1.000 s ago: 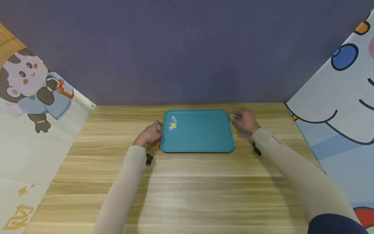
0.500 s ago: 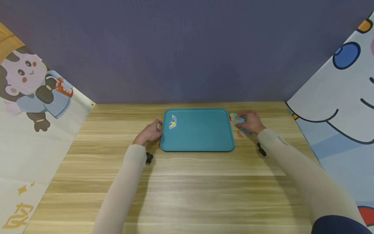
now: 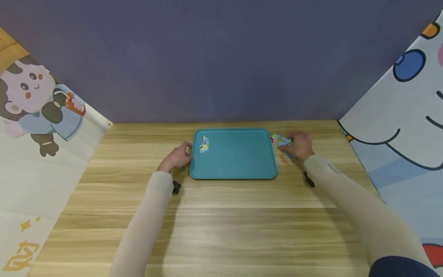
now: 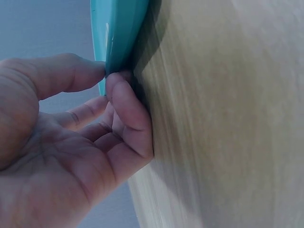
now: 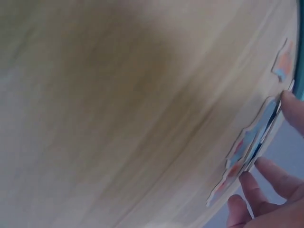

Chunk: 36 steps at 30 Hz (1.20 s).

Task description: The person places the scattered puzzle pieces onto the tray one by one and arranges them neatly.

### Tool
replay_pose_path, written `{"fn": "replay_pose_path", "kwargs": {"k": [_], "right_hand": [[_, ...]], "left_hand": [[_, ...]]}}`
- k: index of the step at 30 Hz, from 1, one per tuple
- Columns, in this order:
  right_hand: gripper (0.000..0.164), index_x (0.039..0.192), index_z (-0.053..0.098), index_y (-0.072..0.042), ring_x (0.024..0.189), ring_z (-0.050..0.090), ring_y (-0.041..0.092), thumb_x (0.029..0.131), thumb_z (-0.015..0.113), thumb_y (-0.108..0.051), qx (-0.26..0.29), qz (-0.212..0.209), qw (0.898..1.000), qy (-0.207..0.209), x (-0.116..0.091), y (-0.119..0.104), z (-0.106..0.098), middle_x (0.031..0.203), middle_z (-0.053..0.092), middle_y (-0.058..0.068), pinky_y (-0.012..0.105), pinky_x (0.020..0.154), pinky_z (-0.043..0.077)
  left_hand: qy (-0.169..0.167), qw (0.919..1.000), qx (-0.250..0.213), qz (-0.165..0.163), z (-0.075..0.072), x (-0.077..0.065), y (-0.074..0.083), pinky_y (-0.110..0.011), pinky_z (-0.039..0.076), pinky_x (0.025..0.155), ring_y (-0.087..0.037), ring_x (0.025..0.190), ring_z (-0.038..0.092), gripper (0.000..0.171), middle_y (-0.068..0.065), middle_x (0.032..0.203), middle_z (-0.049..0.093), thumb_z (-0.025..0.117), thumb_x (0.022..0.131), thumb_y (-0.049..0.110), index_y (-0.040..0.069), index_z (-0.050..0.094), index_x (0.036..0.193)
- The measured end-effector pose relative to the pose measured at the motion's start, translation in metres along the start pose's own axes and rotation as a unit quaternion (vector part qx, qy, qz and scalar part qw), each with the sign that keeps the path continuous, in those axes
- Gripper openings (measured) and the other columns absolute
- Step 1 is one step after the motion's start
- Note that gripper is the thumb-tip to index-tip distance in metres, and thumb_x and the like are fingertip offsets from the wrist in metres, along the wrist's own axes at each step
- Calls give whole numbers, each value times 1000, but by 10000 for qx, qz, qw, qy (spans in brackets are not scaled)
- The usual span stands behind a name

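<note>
A teal tray (image 3: pixel 238 154) lies on the wooden table, with a small yellow-and-purple printed cut-out (image 3: pixel 204 144) near its left end. My left hand (image 3: pixel 177 157) grips the tray's left rim; the left wrist view shows the thumb (image 4: pixel 80 73) on the edge and the fingers curled against its underside. Beyond the right rim, my right hand (image 3: pixel 300 145) pinches a thin blue printed cut-out (image 3: pixel 285 141) by its ends, low over the table. In the right wrist view, its thumb (image 5: pixel 293 111) is at one end and fingertips at the other.
A red-and-green cut-out (image 3: pixel 275 138) lies against the tray's right rim. Nearer me are an orange cut-out (image 3: pixel 283 158) and a dark blue one (image 3: pixel 290 155), partly under the right hand. A dark wall (image 3: pixel 221 77) stands behind the table (image 3: pixel 221 231), with cartoon-printed panels either side.
My right hand has drawn back slightly to the right from the tray's rim, uncovering the red-and-green and blue cut-outs. The left hand stays on the tray.
</note>
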State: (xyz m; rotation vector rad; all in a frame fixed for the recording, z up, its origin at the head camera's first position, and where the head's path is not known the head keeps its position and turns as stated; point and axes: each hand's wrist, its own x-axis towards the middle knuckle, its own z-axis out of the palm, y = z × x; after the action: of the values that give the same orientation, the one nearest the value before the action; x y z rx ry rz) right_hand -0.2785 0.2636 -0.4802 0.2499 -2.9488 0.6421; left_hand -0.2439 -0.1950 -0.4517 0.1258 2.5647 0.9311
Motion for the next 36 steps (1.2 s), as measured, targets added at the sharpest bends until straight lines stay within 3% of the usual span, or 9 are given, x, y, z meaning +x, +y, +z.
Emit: {"fn": "replay_pose_path", "kwargs": {"k": [9, 14, 21, 28, 36], "right_hand": [[57, 111, 63, 8, 107, 48, 43, 73, 79, -32, 135, 161, 9997, -111, 3, -9, -4, 110, 61, 27, 50, 94, 21], [53, 108, 64, 6, 106, 49, 40, 72, 80, -30, 462, -43, 9989, 64, 5, -10, -4, 110, 61, 24, 50, 92, 22], [51, 105, 66, 5, 112, 38, 40, 69, 84, -27, 894, -157, 9957, 193, 7, -16, -4, 114, 59, 24, 51, 96, 21], [45, 98, 67, 4, 106, 48, 36, 69, 85, -25, 1082, -555, 9923, 253, 9, -35, -2, 105, 63, 20, 48, 102, 17], [40, 88, 68, -4, 101, 44, 30, 67, 86, -32, 1184, -845, 9890, 279, 13, -60, 8, 102, 65, 11, 44, 91, 28]], "left_hand": [[10, 10000, 56, 12, 0, 0, 0, -30, 43, 57, -19, 65, 55, 48, -14, 90, 60, 51, 90, 7, 6, 35, 135], [27, 10000, 77, 27, 0, -1, 0, -30, 44, 58, -20, 67, 56, 48, -14, 91, 61, 52, 90, 8, 6, 35, 135], [23, 10000, 47, 23, 0, 0, -1, -30, 44, 58, -20, 66, 55, 49, -14, 91, 61, 52, 90, 8, 6, 35, 135], [38, 9999, 62, 94, 0, -1, -2, -30, 43, 59, -20, 66, 55, 49, -14, 91, 60, 51, 90, 7, 5, 34, 135], [45, 9999, 96, 89, 0, -1, -2, -30, 43, 59, -19, 66, 55, 48, -13, 89, 60, 51, 90, 7, 6, 34, 135]]}}
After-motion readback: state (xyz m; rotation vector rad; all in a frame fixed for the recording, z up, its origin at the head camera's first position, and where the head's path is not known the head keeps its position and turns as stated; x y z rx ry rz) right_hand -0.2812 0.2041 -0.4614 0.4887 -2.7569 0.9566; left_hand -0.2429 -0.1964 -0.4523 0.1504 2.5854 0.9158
